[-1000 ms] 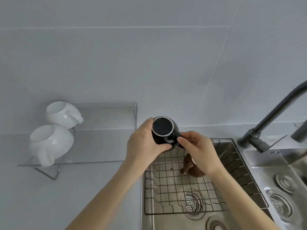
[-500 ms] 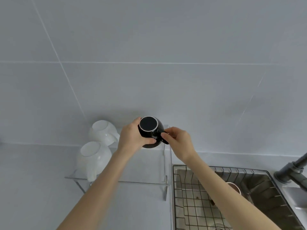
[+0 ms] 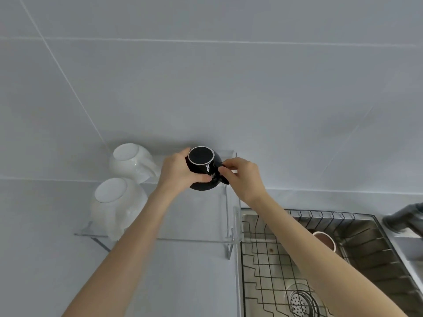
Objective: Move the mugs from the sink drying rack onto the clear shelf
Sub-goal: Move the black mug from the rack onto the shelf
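Observation:
A black mug (image 3: 202, 168) is upside down, its base ring facing me, over the back right part of the clear shelf (image 3: 190, 216). My left hand (image 3: 180, 171) wraps its left side. My right hand (image 3: 242, 177) pinches its handle on the right. Whether the mug touches the shelf I cannot tell. Two white mugs (image 3: 131, 162) (image 3: 115, 203) stand upside down on the shelf's left part. A brown mug (image 3: 325, 240) lies in the wire drying rack (image 3: 270, 259) inside the sink, partly hidden by my right forearm.
The shelf's clear right wall (image 3: 231, 202) stands just left of the steel sink (image 3: 370, 255). A dark faucet base (image 3: 405, 219) sits at the right edge. A drain strainer (image 3: 299, 302) shows under the rack. Grey tiled wall rises behind; pale countertop lies below the shelf.
Both hands have carried the black mug up and left from above the drying rack to over the shelf. My view has shifted left and upward with it.

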Demonstrator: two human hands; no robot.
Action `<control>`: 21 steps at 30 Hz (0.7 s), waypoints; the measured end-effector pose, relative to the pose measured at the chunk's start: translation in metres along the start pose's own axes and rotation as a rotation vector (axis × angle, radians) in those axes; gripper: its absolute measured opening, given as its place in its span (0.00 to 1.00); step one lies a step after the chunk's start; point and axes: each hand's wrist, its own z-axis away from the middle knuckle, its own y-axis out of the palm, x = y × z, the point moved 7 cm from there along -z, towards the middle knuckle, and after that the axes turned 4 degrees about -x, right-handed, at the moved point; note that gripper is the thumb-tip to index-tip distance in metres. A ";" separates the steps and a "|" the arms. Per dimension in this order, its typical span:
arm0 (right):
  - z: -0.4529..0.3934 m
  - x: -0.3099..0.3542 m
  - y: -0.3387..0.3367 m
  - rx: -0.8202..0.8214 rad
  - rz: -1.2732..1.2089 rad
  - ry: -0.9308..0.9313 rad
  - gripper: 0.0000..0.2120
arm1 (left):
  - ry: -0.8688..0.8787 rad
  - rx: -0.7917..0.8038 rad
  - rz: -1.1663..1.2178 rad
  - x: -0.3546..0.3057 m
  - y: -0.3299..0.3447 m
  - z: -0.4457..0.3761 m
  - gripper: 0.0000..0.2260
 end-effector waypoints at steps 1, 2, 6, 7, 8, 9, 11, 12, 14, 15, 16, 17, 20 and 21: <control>0.000 0.001 -0.001 -0.002 -0.003 -0.004 0.08 | -0.001 0.004 0.000 0.000 0.001 -0.001 0.27; 0.000 0.001 0.000 0.001 -0.015 -0.002 0.08 | -0.006 0.008 -0.002 0.001 0.002 -0.001 0.27; 0.003 0.000 -0.006 0.027 -0.071 0.009 0.09 | -0.027 0.019 -0.070 -0.001 0.007 0.002 0.32; 0.004 -0.002 -0.015 0.014 -0.075 -0.001 0.11 | -0.028 -0.001 -0.095 -0.006 0.007 0.006 0.35; 0.006 -0.005 -0.028 -0.008 -0.078 -0.003 0.12 | -0.008 -0.041 -0.111 -0.014 0.006 0.012 0.36; 0.007 -0.010 -0.045 -0.032 -0.074 0.004 0.12 | 0.042 -0.095 -0.111 -0.026 0.004 0.020 0.35; 0.012 -0.032 -0.086 -0.088 -0.041 0.056 0.11 | 0.194 -0.161 -0.055 -0.060 0.007 0.044 0.28; 0.013 -0.046 -0.105 -0.107 -0.020 0.095 0.10 | 0.266 -0.159 -0.006 -0.077 0.010 0.056 0.24; 0.024 -0.079 -0.138 -0.131 0.013 0.202 0.08 | 0.355 -0.077 0.102 -0.102 0.031 0.084 0.18; 0.035 -0.098 -0.151 -0.139 0.034 0.268 0.08 | 0.371 -0.012 0.143 -0.109 0.048 0.098 0.16; 0.048 -0.116 -0.161 -0.142 0.058 0.330 0.08 | 0.370 0.060 0.168 -0.113 0.067 0.112 0.14; 0.061 -0.135 -0.167 -0.132 0.082 0.383 0.09 | 0.343 0.140 0.181 -0.111 0.088 0.123 0.13; 0.102 -0.187 -0.175 -0.111 0.120 0.523 0.13 | 0.197 0.381 0.146 -0.092 0.159 0.145 0.13; 0.114 -0.201 -0.174 -0.126 0.106 0.572 0.13 | 0.160 0.432 0.121 -0.084 0.177 0.147 0.13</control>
